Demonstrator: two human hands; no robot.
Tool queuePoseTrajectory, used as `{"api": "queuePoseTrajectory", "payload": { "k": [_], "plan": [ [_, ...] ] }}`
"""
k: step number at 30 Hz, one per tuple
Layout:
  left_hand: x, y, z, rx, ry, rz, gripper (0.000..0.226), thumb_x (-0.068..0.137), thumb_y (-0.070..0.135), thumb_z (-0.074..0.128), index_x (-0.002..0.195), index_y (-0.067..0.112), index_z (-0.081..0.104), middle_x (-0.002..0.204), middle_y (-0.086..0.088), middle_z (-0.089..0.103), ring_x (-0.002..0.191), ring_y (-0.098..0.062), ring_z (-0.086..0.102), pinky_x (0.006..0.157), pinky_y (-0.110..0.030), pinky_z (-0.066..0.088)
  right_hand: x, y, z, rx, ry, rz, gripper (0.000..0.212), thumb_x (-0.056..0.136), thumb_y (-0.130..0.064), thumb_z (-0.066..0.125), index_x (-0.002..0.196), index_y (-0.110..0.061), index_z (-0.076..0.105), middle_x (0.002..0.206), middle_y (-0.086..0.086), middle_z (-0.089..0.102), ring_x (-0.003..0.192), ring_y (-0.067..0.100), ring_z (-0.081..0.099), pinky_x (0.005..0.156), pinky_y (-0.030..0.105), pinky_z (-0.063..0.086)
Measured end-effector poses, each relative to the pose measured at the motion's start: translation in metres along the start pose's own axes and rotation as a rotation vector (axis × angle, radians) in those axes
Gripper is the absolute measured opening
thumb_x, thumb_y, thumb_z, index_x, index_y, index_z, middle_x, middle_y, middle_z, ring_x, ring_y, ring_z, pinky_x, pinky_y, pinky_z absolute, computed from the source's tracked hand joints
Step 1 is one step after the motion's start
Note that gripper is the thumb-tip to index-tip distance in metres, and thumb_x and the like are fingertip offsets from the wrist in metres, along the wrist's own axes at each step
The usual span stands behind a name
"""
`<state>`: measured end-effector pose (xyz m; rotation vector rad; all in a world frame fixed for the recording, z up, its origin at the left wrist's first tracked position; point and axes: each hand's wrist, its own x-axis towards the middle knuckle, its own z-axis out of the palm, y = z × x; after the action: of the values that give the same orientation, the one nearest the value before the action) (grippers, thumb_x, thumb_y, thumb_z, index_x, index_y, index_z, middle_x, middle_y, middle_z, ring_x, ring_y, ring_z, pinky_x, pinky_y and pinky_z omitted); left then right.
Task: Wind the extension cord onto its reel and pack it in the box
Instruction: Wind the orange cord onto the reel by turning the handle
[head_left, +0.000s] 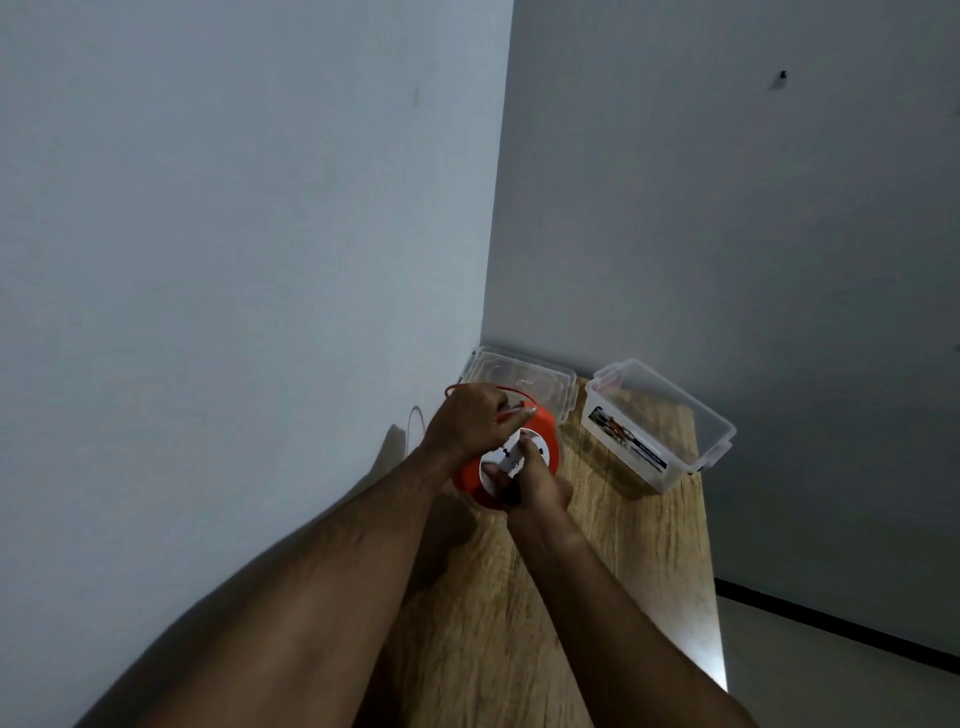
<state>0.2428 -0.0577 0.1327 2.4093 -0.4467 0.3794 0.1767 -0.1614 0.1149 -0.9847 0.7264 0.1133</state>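
An orange reel (549, 436) with a white socket face sits tilted above the wooden table (639, 561), held between both hands. My left hand (475, 418) grips its upper rim and pinches the thin orange cord (511, 414), which loops out behind the hand. My right hand (540, 486) holds the reel's lower side at the white hub. A clear plastic box (660, 423) with a printed label stands open to the right of the reel.
The box's clear lid (524, 376) lies flat in the corner behind the reel. Grey walls close in on the left and behind. The table's right edge drops to the floor, where a dark baseboard (831, 618) runs.
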Motion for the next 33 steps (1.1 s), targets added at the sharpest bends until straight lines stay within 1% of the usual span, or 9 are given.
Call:
{"api": "queuePoseTrajectory", "payload": {
  "k": [2, 5, 8, 11, 14, 19, 24, 28, 33],
  "plan": [
    [-0.001, -0.006, -0.001, -0.009, 0.003, -0.034, 0.049, 0.094, 0.049, 0.064, 0.064, 0.011, 0.060, 0.060, 0.003, 0.059, 0.053, -0.006, 0.054, 0.057, -0.023, 0.044, 0.000, 0.002, -0.013, -0.450, 0.171, -0.553, 0.031, 0.085, -0.036, 0.075, 0.102, -0.013, 0.062, 0.098, 0.004, 0.071, 0.082, 0.017, 0.071, 0.074, 0.042, 0.063],
    [-0.002, -0.011, -0.004, -0.008, -0.014, -0.044, 0.041, 0.094, 0.047, 0.066, 0.067, 0.016, 0.061, 0.062, 0.007, 0.057, 0.053, -0.001, 0.051, 0.056, -0.013, 0.034, 0.005, 0.008, -0.040, -1.061, -0.028, -1.328, 0.026, 0.084, -0.014, 0.076, 0.106, -0.020, 0.062, 0.105, 0.000, 0.067, 0.097, 0.015, 0.065, 0.083, 0.032, 0.055],
    [-0.001, -0.014, -0.003, -0.020, -0.053, -0.057, 0.048, 0.094, 0.051, 0.064, 0.073, 0.007, 0.069, 0.066, -0.001, 0.068, 0.057, -0.007, 0.060, 0.059, -0.018, 0.042, 0.023, 0.009, -0.059, -1.525, -0.237, -1.654, 0.049, 0.079, -0.002, 0.070, 0.124, -0.017, 0.063, 0.133, 0.013, 0.057, 0.128, 0.031, 0.052, 0.107, 0.054, 0.042],
    [-0.001, -0.009, -0.001, -0.042, -0.074, -0.047, 0.047, 0.094, 0.048, 0.065, 0.071, 0.007, 0.068, 0.063, -0.003, 0.066, 0.057, -0.009, 0.061, 0.060, -0.016, 0.043, 0.028, 0.006, -0.067, -1.690, -0.351, -1.688, 0.052, 0.086, -0.012, 0.063, 0.136, -0.020, 0.058, 0.144, 0.018, 0.048, 0.136, 0.036, 0.046, 0.115, 0.061, 0.031],
    [0.000, -0.005, -0.001, -0.011, -0.064, -0.022, 0.045, 0.093, 0.046, 0.067, 0.064, 0.012, 0.060, 0.057, 0.002, 0.057, 0.054, -0.006, 0.055, 0.055, -0.012, 0.034, 0.029, 0.002, -0.067, -1.754, -0.329, -1.707, 0.059, 0.083, -0.019, 0.074, 0.140, -0.022, 0.057, 0.143, 0.018, 0.049, 0.133, 0.037, 0.049, 0.111, 0.062, 0.034],
    [0.001, -0.008, -0.001, -0.016, -0.065, -0.033, 0.047, 0.092, 0.051, 0.066, 0.070, 0.009, 0.066, 0.063, -0.002, 0.064, 0.056, -0.007, 0.058, 0.060, -0.019, 0.039, 0.031, -0.005, -0.060, -1.826, -0.301, -1.765, 0.062, 0.083, -0.025, 0.076, 0.141, -0.025, 0.052, 0.145, 0.018, 0.047, 0.135, 0.036, 0.048, 0.112, 0.062, 0.032],
    [0.001, -0.009, -0.001, 0.010, -0.057, -0.021, 0.047, 0.091, 0.053, 0.066, 0.066, 0.013, 0.061, 0.059, 0.005, 0.057, 0.055, -0.003, 0.054, 0.057, -0.019, 0.038, 0.037, -0.009, -0.053, -1.849, -0.351, -1.877, 0.063, 0.080, -0.030, 0.081, 0.135, -0.020, 0.054, 0.141, 0.020, 0.049, 0.124, 0.036, 0.057, 0.106, 0.060, 0.041],
    [0.002, -0.011, 0.001, 0.043, -0.067, -0.010, 0.053, 0.089, 0.061, 0.061, 0.076, 0.010, 0.072, 0.070, -0.003, 0.069, 0.064, -0.012, 0.062, 0.064, -0.032, 0.053, 0.042, -0.015, -0.046, -1.832, -0.378, -1.926, 0.057, 0.074, -0.035, 0.082, 0.126, -0.021, 0.064, 0.118, 0.016, 0.063, 0.096, 0.029, 0.067, 0.091, 0.044, 0.050],
    [0.004, -0.003, -0.002, 0.065, -0.038, -0.021, 0.048, 0.091, 0.056, 0.063, 0.062, 0.019, 0.055, 0.057, 0.007, 0.050, 0.055, -0.006, 0.050, 0.056, -0.022, 0.035, 0.034, -0.017, -0.044, -1.640, -0.289, -1.783, 0.060, 0.067, -0.031, 0.081, 0.125, -0.018, 0.069, 0.081, 0.008, 0.073, 0.073, 0.027, 0.069, 0.084, 0.042, 0.056]
  ]
}}
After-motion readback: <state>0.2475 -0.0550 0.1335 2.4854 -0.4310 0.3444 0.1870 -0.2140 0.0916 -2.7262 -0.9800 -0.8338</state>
